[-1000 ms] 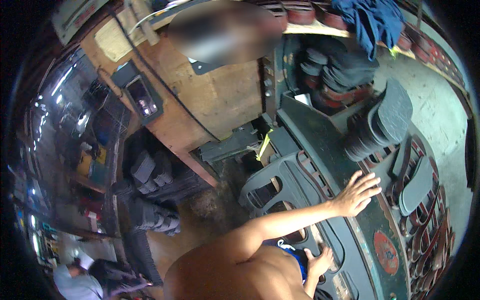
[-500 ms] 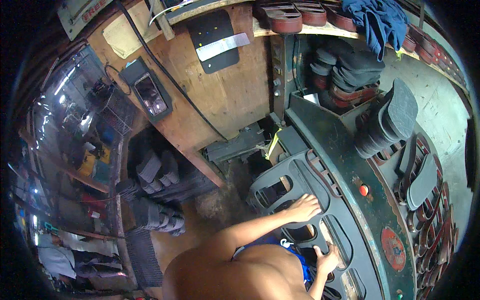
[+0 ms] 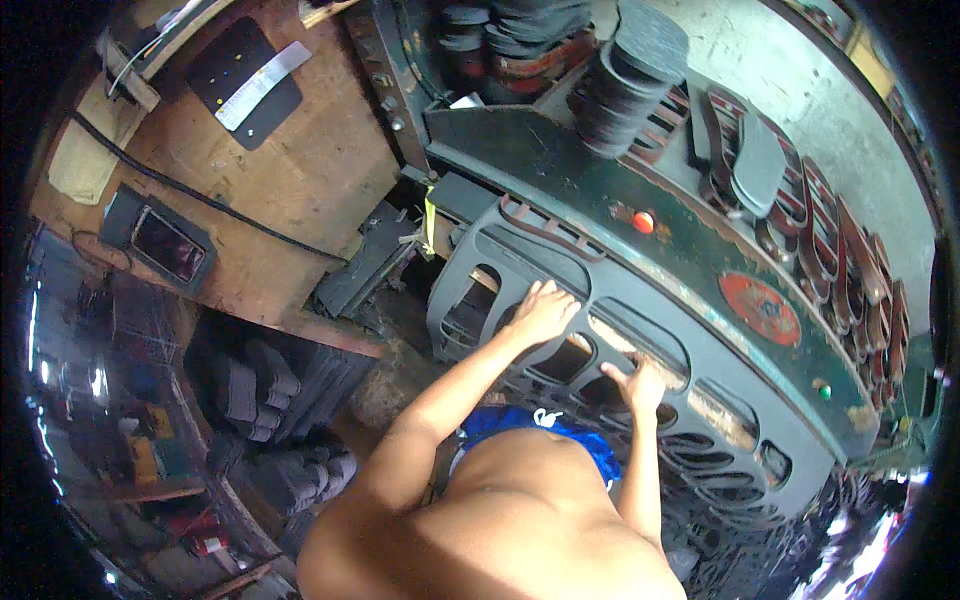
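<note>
A dark grey sheet (image 3: 580,318) with several sole-shaped cut-outs lies in front of me on the machine's table. My left hand (image 3: 543,310) rests on its left part, palm down, with slightly bent fingers spread on the surface. Farther right, my right hand (image 3: 640,386) grips a strip of the sheet between two cut-outs, thumb on the near side and fingertips at the edge of a long opening. Beyond my left hand, a reddish-brown cutting die (image 3: 550,226) lies on the sheet near its far left edge.
A green machine beam (image 3: 560,160) with a red button (image 3: 643,222) runs behind the sheet. On it stand a stack of grey soles (image 3: 640,75) and several cutting dies (image 3: 812,235). Left are a wooden panel (image 3: 285,200), a phone (image 3: 168,245) and piled soles (image 3: 262,390).
My view has turned to the right, so the sheet and machine appear farther left and higher. Both hands stay on the sheet at about the same cut-outs.
</note>
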Motion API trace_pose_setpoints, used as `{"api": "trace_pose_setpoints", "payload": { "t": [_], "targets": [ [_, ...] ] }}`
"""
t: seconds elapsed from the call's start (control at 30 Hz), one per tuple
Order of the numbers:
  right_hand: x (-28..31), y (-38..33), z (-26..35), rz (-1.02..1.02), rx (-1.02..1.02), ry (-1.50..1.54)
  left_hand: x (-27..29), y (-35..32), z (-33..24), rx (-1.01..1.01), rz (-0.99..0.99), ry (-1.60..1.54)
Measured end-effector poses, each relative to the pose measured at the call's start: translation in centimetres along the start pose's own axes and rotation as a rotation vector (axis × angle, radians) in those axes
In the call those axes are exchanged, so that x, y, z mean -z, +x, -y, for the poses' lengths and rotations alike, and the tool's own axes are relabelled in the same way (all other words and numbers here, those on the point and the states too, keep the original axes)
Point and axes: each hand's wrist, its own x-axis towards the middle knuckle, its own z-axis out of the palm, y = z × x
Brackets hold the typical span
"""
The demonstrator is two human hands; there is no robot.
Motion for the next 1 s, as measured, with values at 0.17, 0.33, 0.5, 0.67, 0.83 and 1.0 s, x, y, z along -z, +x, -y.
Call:
{"api": "trace_pose_setpoints", "payload": {
  "t": [0.17,0.33,0.5,0.67,0.83,1.0],
  "targets": [
    [-0.6,-0.2,0.8,-0.072,-0.039,-0.065,0.0,0.1,0.1,0.023,0.092,0.083],
    [-0.3,-0.1,1.2,-0.065,-0.081,0.001,-1.0,0.5,0.0,0.002,-0.012,0.115],
    [0.2,-0.2,1.8,-0.066,-0.097,-0.032,-1.7,0.2,-0.2,0.035,-0.035,0.096],
    [-0.2,-0.6,1.7,-0.065,-0.095,-0.019,-1.5,-0.7,-0.8,0.055,-0.079,0.061],
    [-1.5,-2.7,0.9,-0.092,-0.039,0.008,-1.4,-3.3,-0.8,0.058,-0.044,0.068],
    [-1.7,-5.9,0.9,0.143,-0.073,0.059,0.0,-7.8,-1.5,0.053,-0.03,0.036]
  ]
}}
